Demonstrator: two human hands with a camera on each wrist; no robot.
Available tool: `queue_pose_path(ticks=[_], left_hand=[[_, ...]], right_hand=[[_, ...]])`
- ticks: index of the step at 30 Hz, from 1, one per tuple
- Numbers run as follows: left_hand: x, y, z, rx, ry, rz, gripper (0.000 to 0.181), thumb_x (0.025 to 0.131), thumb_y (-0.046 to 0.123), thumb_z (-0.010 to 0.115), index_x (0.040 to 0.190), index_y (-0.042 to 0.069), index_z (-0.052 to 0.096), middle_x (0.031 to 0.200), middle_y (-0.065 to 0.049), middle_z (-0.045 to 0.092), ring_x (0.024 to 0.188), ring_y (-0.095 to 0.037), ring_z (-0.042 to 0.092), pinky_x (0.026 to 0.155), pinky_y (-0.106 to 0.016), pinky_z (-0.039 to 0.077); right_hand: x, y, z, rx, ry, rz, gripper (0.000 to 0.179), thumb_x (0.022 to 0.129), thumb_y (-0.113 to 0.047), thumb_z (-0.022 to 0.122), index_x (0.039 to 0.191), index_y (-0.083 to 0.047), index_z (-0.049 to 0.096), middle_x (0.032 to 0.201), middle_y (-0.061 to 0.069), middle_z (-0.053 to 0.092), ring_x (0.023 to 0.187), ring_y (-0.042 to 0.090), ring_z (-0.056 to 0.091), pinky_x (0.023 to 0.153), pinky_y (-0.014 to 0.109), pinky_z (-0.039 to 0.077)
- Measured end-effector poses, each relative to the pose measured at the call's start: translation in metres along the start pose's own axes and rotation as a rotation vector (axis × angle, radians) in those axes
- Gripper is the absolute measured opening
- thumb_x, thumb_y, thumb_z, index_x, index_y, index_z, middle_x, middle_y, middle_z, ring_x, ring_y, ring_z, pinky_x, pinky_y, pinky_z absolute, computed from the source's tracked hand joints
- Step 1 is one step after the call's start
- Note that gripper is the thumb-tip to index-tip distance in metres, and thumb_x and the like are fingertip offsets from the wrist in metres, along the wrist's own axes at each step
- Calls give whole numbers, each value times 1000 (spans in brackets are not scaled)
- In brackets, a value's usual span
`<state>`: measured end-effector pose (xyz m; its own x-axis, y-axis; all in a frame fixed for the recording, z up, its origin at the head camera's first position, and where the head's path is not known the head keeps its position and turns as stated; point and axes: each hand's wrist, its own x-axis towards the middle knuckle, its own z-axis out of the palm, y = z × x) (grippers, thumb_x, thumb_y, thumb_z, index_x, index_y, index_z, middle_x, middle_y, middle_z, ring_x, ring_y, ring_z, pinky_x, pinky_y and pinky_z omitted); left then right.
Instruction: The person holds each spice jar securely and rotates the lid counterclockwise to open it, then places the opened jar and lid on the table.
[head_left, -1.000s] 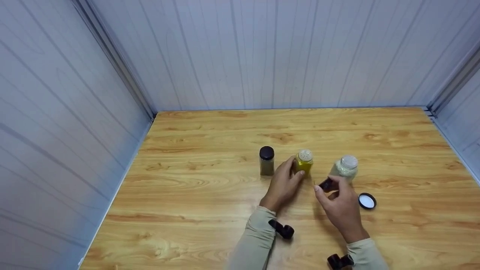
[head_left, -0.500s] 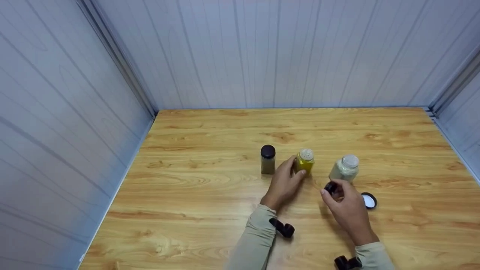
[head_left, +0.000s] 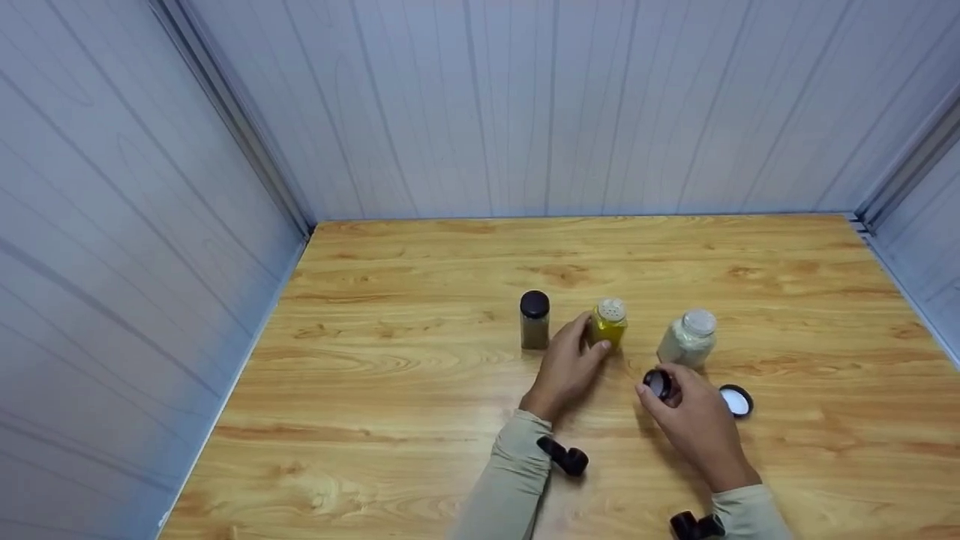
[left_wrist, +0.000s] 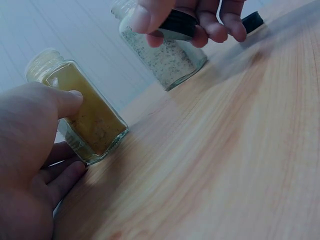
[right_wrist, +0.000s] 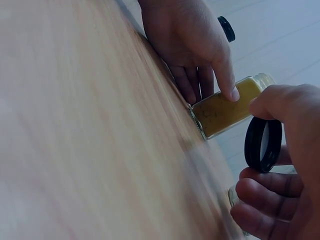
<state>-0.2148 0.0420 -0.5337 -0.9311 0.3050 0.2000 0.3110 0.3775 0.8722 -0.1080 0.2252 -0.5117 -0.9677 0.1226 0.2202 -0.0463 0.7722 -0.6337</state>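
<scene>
My left hand [head_left: 567, 369] grips a square glass spice jar [left_wrist: 90, 112] of yellow powder, upright on the table, thumb on one side and fingers round the back. A perforated white shaker top [head_left: 611, 308] shows on its open mouth. Just right of it, my right hand [head_left: 696, 420] pinches a black screw cap [right_wrist: 263, 145] between thumb and fingers, raised off the table, its pale inner side turned partly toward the head camera. Behind that hand stands a jar of pale, speckled seasoning [head_left: 688, 339], uncapped, with a shaker top too.
A second black cap [head_left: 736, 402] lies with its white lining up, right of my right hand. Left of my left hand stands a brownish spice jar [head_left: 535, 322] with its black cap on. Panelled walls [head_left: 510, 112] border the wooden table [head_left: 390, 420] at the back and sides.
My right hand has drawn back a little to the right, away from the yellow jar, and turned the cap so its inside shows. The left hand keeps its grip in place.
</scene>
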Motion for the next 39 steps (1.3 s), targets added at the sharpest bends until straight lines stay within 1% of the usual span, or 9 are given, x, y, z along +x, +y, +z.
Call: queue_pose_path(ticks=[4,7,12,17,23,27,31,34,39], left_hand=[[-3,-2,-2,-17,3,-3,51,99,24,65,146,13,50,135,-3,59,127,-12,51,109,-29,37],[-5,-3,-2,-11,-1,-14,52,100,25,64,148,12,48,136,-3,58,128,-12,50,108,-28,38],[-6,-2,-4,-1,-2,-27,53,100,24,63,149,11,47,135,-4,58,127,-12,50,107,-29,39],[-6,-1,-4,2,8,-27,52,100,23,63,148,12,48,135,-3,58,127,-11,50,108,-29,38],[-6,2,-6,18,22,-21,52,99,24,66,147,13,50,134,-2,59,125,-11,52,107,-28,40],[-4,2,-8,18,35,-10,52,98,24,67,146,12,51,133,-3,60,124,-12,53,106,-28,41],[-4,2,-7,-19,48,-10,54,96,20,69,146,10,50,134,-4,60,126,-13,52,105,-27,41],[-5,2,-5,-69,47,-18,55,95,16,69,146,8,49,134,-6,60,127,-15,53,106,-27,41],[-8,5,-1,-132,38,-86,60,96,18,65,150,4,43,140,-10,57,126,-18,55,104,-27,42]], right_hand=[[-1,0,2,-13,-32,-1,52,92,-40,71,126,0,65,114,19,66,98,34,64,82,52,50],[-2,1,2,-42,-42,-13,50,92,-36,72,127,-1,64,113,19,66,101,36,63,84,54,50],[-3,-1,0,-98,-66,-32,50,91,-36,73,129,-4,64,112,18,64,97,35,62,79,53,49],[-4,-4,-3,-154,-131,-24,53,91,-41,72,130,-6,64,108,16,62,91,31,59,74,51,48],[-5,-5,-4,-174,-177,-35,55,89,-38,75,129,-2,64,116,22,61,103,39,60,84,57,48],[-4,-6,-4,-175,-204,-20,56,88,-36,76,130,-2,63,118,23,60,106,41,59,87,58,47],[-2,-5,-4,-188,-219,-19,55,87,-36,76,128,-2,64,120,23,60,108,42,58,87,58,47],[-3,-2,-4,-207,-226,-23,53,86,-37,76,124,-2,65,117,22,60,104,41,59,85,57,47],[-4,3,-5,-222,-211,-18,49,85,-37,76,119,-4,68,110,18,59,97,37,59,80,54,47]])
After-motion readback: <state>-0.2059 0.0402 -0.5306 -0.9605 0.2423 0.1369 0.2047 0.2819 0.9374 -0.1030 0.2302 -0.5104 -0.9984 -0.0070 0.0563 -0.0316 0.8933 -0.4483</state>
